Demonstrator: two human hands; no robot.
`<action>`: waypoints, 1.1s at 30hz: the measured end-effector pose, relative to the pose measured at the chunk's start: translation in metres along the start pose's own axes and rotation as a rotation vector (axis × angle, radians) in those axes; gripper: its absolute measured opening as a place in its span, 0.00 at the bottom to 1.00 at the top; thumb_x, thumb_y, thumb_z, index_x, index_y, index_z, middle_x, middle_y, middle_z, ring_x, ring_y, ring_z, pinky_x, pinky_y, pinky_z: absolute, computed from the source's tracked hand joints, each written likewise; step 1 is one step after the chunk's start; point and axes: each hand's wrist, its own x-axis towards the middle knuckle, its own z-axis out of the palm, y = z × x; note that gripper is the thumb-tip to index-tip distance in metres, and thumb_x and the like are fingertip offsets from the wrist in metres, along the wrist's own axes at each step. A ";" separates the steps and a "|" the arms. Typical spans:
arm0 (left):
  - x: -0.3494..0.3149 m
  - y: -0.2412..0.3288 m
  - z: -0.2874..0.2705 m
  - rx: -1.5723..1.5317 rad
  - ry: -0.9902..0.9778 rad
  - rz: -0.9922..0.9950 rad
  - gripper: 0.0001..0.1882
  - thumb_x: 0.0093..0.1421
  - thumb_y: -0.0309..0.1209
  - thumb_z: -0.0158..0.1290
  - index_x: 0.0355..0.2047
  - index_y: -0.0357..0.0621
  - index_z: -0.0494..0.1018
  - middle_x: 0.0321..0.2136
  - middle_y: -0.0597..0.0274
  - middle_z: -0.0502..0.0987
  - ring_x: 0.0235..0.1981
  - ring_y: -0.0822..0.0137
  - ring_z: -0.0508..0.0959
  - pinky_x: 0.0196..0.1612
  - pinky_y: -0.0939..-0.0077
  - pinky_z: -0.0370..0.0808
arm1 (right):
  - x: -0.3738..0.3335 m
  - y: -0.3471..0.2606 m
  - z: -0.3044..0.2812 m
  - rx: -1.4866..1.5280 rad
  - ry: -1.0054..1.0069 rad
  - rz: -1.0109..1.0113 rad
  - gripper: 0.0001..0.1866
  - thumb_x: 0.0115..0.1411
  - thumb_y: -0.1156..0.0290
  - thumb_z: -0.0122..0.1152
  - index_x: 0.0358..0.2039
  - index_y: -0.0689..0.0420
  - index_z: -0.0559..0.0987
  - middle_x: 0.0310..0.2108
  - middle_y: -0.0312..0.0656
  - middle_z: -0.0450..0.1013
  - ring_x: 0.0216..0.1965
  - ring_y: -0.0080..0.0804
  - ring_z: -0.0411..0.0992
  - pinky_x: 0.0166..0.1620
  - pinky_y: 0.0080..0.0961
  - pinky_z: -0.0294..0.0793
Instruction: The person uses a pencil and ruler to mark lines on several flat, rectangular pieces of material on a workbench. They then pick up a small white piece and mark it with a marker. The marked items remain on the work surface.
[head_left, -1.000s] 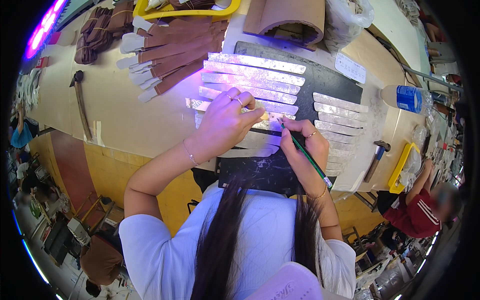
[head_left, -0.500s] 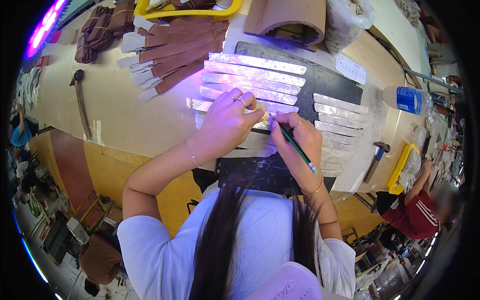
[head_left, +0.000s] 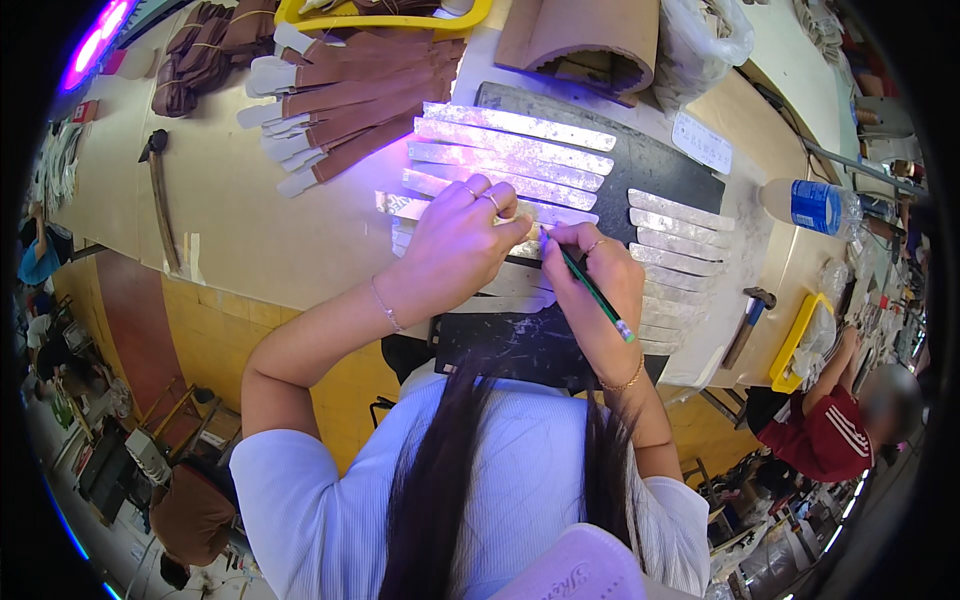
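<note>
A dark green pencil is pinched in my right hand, its tip down at the strips by my left fingertips. My left hand is closed, its fingers pressed together over one of the strips; what lies under the fingertips is mostly hidden. Around both hands, long silvery strips with rounded ends lie side by side on a black board. A second row of similar strips runs down the right side, beyond my right hand. Violet light falls on the left strips.
Brown straps with pale ends fan out at the far left, near a hammer. A curved brown form and plastic bag stand behind. Rightward are a bottle, another hammer, a yellow tray and a person in red.
The whole view has shifted slightly. Both hands keep nearly the same place over the strips, with the pencil still in my right hand.
</note>
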 end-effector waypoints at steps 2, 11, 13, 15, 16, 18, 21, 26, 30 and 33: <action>0.001 0.000 0.000 0.011 -0.002 0.001 0.10 0.52 0.27 0.65 0.36 0.47 0.82 0.31 0.64 0.70 0.35 0.61 0.72 0.39 0.66 0.72 | -0.001 0.002 -0.002 0.094 -0.034 0.059 0.05 0.55 0.75 0.67 0.32 0.58 0.80 0.27 0.45 0.79 0.30 0.44 0.78 0.36 0.35 0.76; 0.001 0.005 -0.010 -0.086 0.007 -0.059 0.11 0.54 0.29 0.65 0.39 0.46 0.83 0.31 0.63 0.73 0.37 0.59 0.74 0.39 0.64 0.72 | -0.030 0.008 -0.012 0.266 0.120 0.030 0.08 0.59 0.77 0.67 0.38 0.60 0.80 0.30 0.44 0.79 0.31 0.31 0.78 0.38 0.26 0.77; -0.005 0.006 -0.014 -0.102 -0.026 -0.065 0.11 0.54 0.29 0.65 0.39 0.46 0.84 0.32 0.62 0.73 0.37 0.59 0.74 0.39 0.64 0.72 | -0.033 0.007 -0.015 0.236 0.112 0.053 0.07 0.59 0.77 0.67 0.38 0.60 0.80 0.30 0.44 0.79 0.30 0.31 0.78 0.37 0.25 0.76; -0.009 0.008 -0.016 -0.113 -0.045 -0.072 0.11 0.55 0.29 0.65 0.40 0.45 0.84 0.32 0.62 0.74 0.37 0.59 0.74 0.40 0.64 0.72 | -0.037 0.008 -0.016 0.214 0.092 0.076 0.07 0.59 0.77 0.67 0.38 0.60 0.80 0.29 0.44 0.78 0.29 0.32 0.78 0.36 0.25 0.76; -0.012 0.009 -0.016 -0.116 -0.047 -0.076 0.11 0.55 0.29 0.65 0.40 0.45 0.84 0.32 0.62 0.74 0.37 0.58 0.74 0.40 0.64 0.72 | -0.039 0.010 -0.016 0.207 0.076 0.088 0.07 0.58 0.78 0.67 0.38 0.60 0.80 0.29 0.45 0.78 0.28 0.32 0.77 0.35 0.25 0.76; -0.014 0.009 -0.014 -0.121 -0.047 -0.077 0.11 0.55 0.29 0.65 0.40 0.45 0.84 0.32 0.62 0.74 0.37 0.58 0.74 0.40 0.64 0.72 | -0.042 0.012 -0.013 0.206 0.061 0.099 0.08 0.58 0.78 0.67 0.38 0.60 0.80 0.29 0.45 0.78 0.28 0.33 0.77 0.35 0.25 0.76; -0.015 0.008 -0.010 -0.123 -0.051 -0.074 0.11 0.54 0.28 0.65 0.40 0.44 0.84 0.33 0.62 0.74 0.38 0.59 0.74 0.40 0.65 0.72 | -0.044 0.014 -0.010 0.217 0.065 0.087 0.08 0.58 0.79 0.67 0.38 0.60 0.79 0.30 0.46 0.79 0.29 0.35 0.78 0.35 0.26 0.76; -0.015 0.007 -0.008 -0.120 -0.045 -0.074 0.11 0.54 0.27 0.66 0.39 0.44 0.83 0.32 0.61 0.74 0.38 0.59 0.74 0.41 0.65 0.72 | -0.043 0.011 -0.012 0.191 0.073 0.062 0.07 0.57 0.79 0.67 0.37 0.60 0.79 0.33 0.47 0.80 0.30 0.39 0.79 0.37 0.28 0.77; -0.017 0.006 -0.006 -0.136 -0.026 -0.085 0.11 0.53 0.27 0.66 0.38 0.43 0.83 0.32 0.61 0.74 0.37 0.58 0.75 0.40 0.64 0.73 | -0.043 0.010 -0.012 0.192 0.065 0.060 0.07 0.57 0.79 0.67 0.37 0.60 0.79 0.34 0.48 0.81 0.32 0.39 0.80 0.39 0.29 0.78; -0.017 0.006 -0.006 -0.135 -0.024 -0.082 0.11 0.53 0.27 0.66 0.38 0.43 0.83 0.32 0.61 0.74 0.37 0.58 0.75 0.39 0.64 0.73 | -0.042 0.010 -0.010 0.206 0.067 0.056 0.07 0.57 0.79 0.67 0.37 0.60 0.79 0.35 0.48 0.81 0.33 0.40 0.80 0.39 0.29 0.78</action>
